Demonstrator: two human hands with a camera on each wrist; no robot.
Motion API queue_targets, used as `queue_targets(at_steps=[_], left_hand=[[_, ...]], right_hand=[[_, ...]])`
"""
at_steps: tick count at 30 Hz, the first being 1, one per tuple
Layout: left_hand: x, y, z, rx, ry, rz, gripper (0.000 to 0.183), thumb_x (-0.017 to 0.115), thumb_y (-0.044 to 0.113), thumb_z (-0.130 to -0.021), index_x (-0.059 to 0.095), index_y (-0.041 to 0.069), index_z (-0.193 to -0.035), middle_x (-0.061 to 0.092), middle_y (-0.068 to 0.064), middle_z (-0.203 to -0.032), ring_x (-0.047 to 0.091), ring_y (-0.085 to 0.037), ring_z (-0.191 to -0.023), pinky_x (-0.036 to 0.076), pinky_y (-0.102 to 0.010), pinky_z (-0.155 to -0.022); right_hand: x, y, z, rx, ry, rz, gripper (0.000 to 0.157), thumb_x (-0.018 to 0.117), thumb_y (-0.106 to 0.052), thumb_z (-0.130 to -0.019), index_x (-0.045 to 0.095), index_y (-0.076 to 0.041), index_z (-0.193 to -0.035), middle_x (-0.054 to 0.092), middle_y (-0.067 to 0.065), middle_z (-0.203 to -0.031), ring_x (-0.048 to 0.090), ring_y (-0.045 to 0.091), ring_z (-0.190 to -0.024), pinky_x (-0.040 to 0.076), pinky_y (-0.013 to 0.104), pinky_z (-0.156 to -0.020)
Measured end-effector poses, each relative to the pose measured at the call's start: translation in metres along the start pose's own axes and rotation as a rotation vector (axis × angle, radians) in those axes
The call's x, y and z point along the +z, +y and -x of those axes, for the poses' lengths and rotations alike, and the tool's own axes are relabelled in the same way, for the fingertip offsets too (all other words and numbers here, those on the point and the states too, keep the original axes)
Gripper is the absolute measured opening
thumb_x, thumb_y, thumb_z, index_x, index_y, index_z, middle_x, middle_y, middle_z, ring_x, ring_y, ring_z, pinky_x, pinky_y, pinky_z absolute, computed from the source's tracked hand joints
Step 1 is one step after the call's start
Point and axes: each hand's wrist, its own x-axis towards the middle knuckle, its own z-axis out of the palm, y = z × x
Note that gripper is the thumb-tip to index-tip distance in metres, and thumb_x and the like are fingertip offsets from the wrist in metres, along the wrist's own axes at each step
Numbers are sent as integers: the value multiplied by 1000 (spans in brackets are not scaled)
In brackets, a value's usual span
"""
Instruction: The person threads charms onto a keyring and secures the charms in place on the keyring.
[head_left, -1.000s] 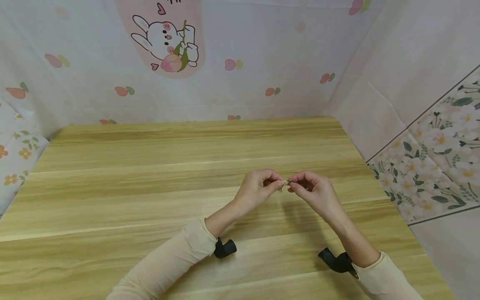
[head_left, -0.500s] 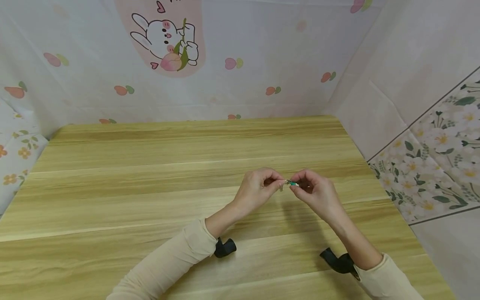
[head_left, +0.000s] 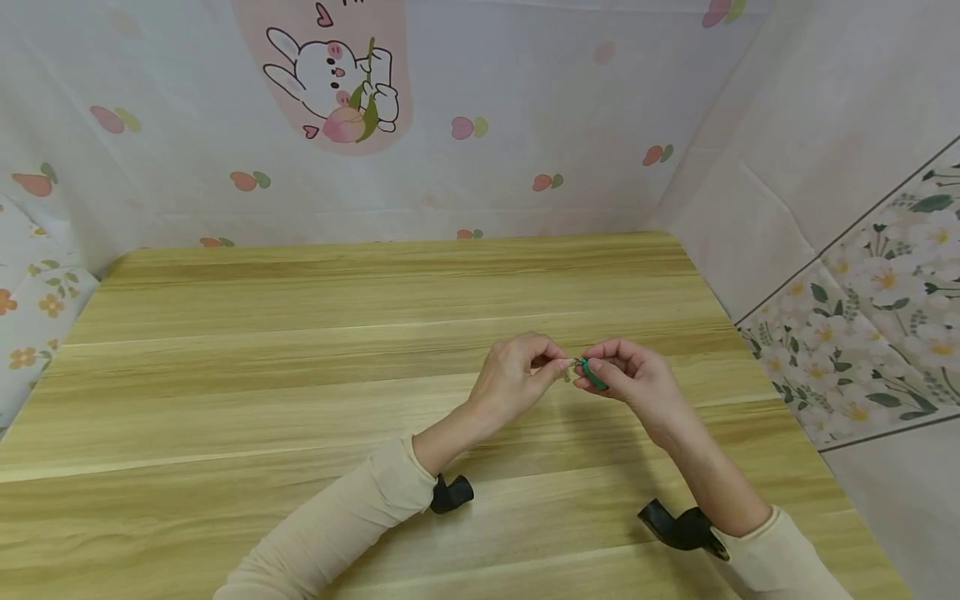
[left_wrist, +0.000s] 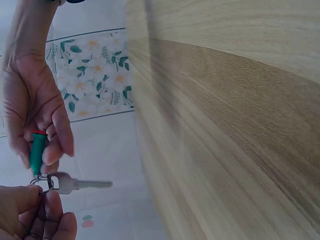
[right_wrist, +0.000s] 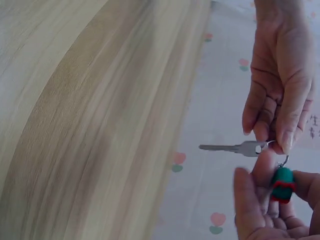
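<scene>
Over the right half of the table, both hands meet at a key ring (left_wrist: 52, 185). My left hand (head_left: 517, 372) pinches the ring between thumb and forefinger. From the ring hangs a silver key (left_wrist: 82, 184), its blade pointing away from the fingers; it also shows in the right wrist view as a key (right_wrist: 240, 148). A small green fob (head_left: 595, 375) with a red edge is linked to the same ring. My right hand (head_left: 643, 387) holds that fob between thumb and fingers. In the right wrist view, the fob (right_wrist: 283, 182) sits against the fingers, partly covered by the thumb.
The wood-grain table (head_left: 300, 333) lies beneath the hands. A printed white curtain (head_left: 480, 83) hangs behind it, and a floral panel (head_left: 862, 325) stands at the right. Black curved pieces (head_left: 452, 495) sit by both cuffs.
My right fingers have shifted on the fob, and more of its green body shows now than before, hanging downward. The left hand stays in place on the ring.
</scene>
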Motion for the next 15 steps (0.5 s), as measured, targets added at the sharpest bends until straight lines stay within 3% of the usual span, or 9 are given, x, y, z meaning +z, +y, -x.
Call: queue_targets(at_steps=[4,7,15], left_hand=[[1,0,-1,-14,11,17,10,66,12,-93,72,4,-90,72,-7,-87,70,-18,-81,52,-14,-72],[1,-1,-1,-62,4,75,11,65,13,-93,72,4,-92,73,-8,-87,66,-14,-77,50,-14,-69],[-1,0,-4,-188,-19,239,13,64,12,-94,71,1,-94,73,-13,-89,53,-2,-68,42,-14,-60]], right_hand=[[1,1,-1,-7,23,95,21,53,-5,-99,55,12,-110,65,-7,-95,68,1,-86,57,20,-82],[3,1,-2,-16,40,151,22,53,-2,-98,56,14,-112,64,-4,-97,67,1,-85,57,21,-83],[3,0,-3,-9,6,133,24,53,-2,-98,57,16,-114,65,-10,-95,67,2,-82,57,20,-81]])
